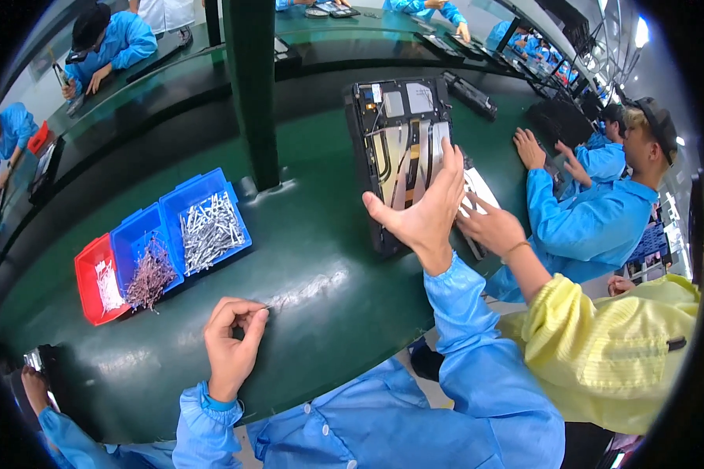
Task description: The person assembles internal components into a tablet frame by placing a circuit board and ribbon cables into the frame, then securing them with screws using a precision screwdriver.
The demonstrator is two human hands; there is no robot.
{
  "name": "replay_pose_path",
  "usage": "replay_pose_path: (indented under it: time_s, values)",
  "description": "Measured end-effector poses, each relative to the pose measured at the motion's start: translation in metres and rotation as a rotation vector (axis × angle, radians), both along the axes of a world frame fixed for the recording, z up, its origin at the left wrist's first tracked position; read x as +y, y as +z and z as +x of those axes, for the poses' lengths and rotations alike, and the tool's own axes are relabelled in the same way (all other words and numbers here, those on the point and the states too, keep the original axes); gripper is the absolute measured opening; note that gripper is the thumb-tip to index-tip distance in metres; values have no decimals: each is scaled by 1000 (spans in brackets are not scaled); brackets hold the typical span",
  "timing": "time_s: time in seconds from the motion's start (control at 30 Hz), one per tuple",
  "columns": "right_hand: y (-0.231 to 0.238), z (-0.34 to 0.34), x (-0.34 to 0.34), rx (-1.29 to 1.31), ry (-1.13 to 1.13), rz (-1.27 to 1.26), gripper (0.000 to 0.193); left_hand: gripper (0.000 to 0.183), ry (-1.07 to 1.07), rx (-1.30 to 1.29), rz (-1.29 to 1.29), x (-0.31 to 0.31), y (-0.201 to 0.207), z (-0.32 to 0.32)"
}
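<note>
My right hand (426, 211) reaches up with thumb and fingers spread, in front of an opened tablet-like device (395, 144). The device shows metal plates, dark ribbon cables and a black frame; my hand covers part of its lower right, and I cannot tell if they touch. My left hand (235, 344) hovers above the green table (313, 344) near its front edge, thumb and fingertips pinched together. Whatever those fingers hold, if anything, is too small to name. Left of the device sit two joined blue bins, one with silvery strips (210, 230), the other with thin reddish-brown pieces (150, 280).
A red bin (92, 273) of small white pieces adjoins the blue ones. A green post (252, 102) rises from the table. A yellow-sleeved co-worker's hand (493, 227) touches a white panel (479, 191) beside the device. Another black unit (469, 94) lies behind; other blue-clad people sit around.
</note>
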State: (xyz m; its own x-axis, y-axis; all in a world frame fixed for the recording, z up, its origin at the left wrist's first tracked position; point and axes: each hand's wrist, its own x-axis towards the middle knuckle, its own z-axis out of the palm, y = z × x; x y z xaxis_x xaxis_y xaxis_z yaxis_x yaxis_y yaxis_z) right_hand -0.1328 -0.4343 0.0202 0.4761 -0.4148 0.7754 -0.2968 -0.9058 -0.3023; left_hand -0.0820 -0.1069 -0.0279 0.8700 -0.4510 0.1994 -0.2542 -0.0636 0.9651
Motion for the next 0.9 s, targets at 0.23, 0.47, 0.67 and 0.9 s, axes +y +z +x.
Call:
replay_pose_path:
  time_s: [0.23, 0.47, 0.67, 0.9]
  values:
    - [-10, 1, -19, 276, -47, 226, 128, 5, -32, 70, 2, -3, 5, -1]
    - [-16, -4, -12, 570, -94, 325, 130, 5, -22, 25, 17, -1, 3, -2]
    - [-23, -7, 7, 688, -145, 320, 129, 6, -17, 27, 33, 1, -1, -1]
    - [-21, -19, 17, 719, -78, 317, 128, 6, -28, 61, 31, -1, 0, -1]
